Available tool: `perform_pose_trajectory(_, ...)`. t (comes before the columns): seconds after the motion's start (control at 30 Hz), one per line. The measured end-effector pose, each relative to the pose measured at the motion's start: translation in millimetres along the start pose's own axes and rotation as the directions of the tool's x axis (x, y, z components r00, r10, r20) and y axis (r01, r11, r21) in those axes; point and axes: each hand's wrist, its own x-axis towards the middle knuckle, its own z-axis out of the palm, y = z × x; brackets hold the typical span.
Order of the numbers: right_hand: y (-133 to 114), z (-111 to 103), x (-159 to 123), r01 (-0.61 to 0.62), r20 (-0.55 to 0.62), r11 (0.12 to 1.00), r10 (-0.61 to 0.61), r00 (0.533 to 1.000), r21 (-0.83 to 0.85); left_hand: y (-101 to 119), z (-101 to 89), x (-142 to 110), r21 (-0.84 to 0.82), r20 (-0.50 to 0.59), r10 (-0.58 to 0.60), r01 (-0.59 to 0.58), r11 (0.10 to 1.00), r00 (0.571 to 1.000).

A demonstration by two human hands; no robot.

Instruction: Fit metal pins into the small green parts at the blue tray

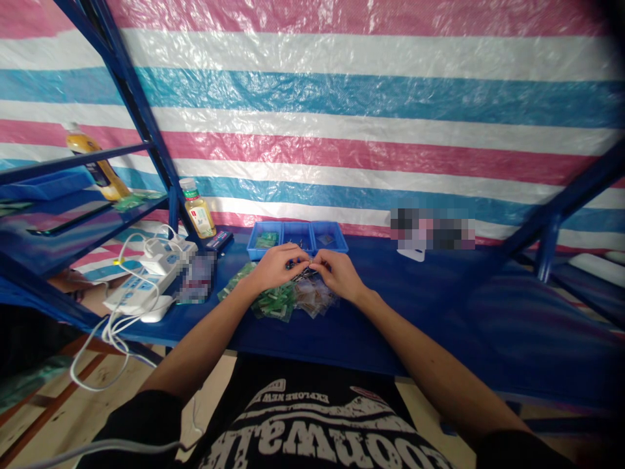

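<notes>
My left hand (276,267) and right hand (339,275) are pinching together on a small metal part (303,275), and my fingers are hiding most of it. Its long axis is slanting up toward the far right. Bagged green components (273,303) are lying just nearer, and a blue divided tray (297,239) is sitting farther off.

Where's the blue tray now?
In the head view, the blue tray sits on the bench, just beyond the left hand and right hand, right of the bottle.

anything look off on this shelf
The white cables from the power strip droop tangled over the edge of the blue shelf, and green packets lie loosely heaped outside the blue tray.
</notes>
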Motion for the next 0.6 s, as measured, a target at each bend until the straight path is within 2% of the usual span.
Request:
perform_pose_trajectory(0.13, -1.6, 1.6, -0.3, 0.016, 0.030, 1.000, -0.016, 0.999, 0.016, -2.1, -0.7, -0.1, 0.001, 0.004, 0.003, -0.003, 1.000, 1.000)
perform_pose_trajectory(0.33, -2.3, 3.1, -0.7, -0.020, -0.065, 0.999, 0.022, 0.998, 0.034, -2.0, -0.7, -0.2, 0.022, 0.002, -0.026, 0.026, 0.999, 1.000)
perform_pose_trajectory(0.6, -4.0, 1.7, -0.8, 0.006, -0.080, 1.000, -0.003, 0.997, 0.029, -2.0, 2.6, 0.1, 0.024, 0.023, 0.001, -0.002, 1.000, 1.000)
